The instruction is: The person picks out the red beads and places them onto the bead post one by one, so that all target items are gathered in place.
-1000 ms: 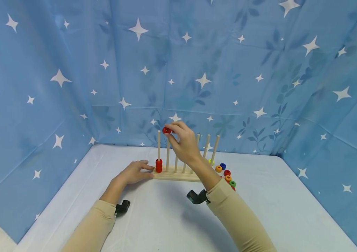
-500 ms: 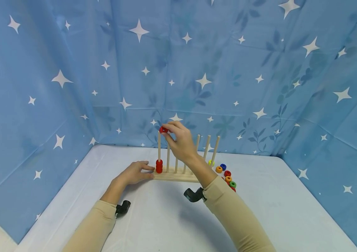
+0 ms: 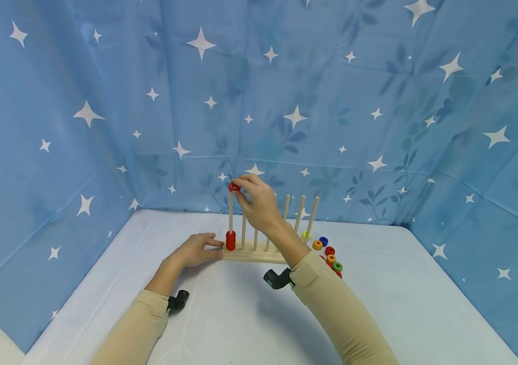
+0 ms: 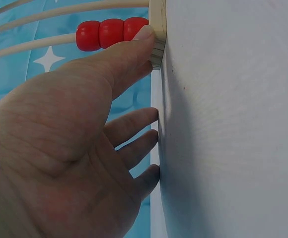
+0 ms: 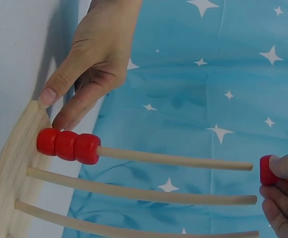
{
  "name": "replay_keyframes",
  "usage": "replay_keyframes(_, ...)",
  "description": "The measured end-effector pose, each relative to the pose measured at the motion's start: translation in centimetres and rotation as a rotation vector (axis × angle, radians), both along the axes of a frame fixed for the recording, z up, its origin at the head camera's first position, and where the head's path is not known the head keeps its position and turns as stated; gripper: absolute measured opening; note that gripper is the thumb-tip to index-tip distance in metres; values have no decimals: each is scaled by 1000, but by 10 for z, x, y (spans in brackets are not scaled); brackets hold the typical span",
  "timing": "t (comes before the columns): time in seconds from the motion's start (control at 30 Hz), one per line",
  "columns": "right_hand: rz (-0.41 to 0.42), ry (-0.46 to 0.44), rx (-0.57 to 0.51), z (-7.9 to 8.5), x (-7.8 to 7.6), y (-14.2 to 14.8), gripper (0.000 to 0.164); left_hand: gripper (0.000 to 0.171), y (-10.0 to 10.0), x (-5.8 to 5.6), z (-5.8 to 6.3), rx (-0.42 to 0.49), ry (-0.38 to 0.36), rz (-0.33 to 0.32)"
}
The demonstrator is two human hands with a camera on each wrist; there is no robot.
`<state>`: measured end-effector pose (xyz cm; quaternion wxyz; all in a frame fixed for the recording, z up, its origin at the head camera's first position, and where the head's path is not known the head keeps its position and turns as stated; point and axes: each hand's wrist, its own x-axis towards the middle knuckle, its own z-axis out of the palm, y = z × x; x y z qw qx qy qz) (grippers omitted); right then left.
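Three red beads (image 5: pixel 65 145) are threaded; the right hand (image 3: pixel 259 205) pinches another bead (image 5: pixel 267 171), the left hand (image 3: pixel 196 250) grips the base (image 3: pixel 255 256); loose beads (image 3: pixel 329 251) remain.

The right grip (image 3: pixel 260 204) pinches a red bead (image 3: pixel 233 187) just above the leftmost peg (image 3: pixel 231 213).

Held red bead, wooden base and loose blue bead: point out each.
Held red bead (image 5: pixel 266 171): right wrist view, middle of its visible side.
Wooden base (image 3: pixel 256 256): head view, front part.
Loose blue bead (image 3: pixel 323 243): head view, near side.
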<state>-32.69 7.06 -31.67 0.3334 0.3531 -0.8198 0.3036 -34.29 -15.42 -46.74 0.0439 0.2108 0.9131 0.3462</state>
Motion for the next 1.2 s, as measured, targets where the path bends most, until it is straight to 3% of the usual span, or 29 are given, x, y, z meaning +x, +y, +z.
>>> replay_keyframes(1.2,-64,-74,96,-2,-5,-8,28,37,1,0,1,-4,15,-1)
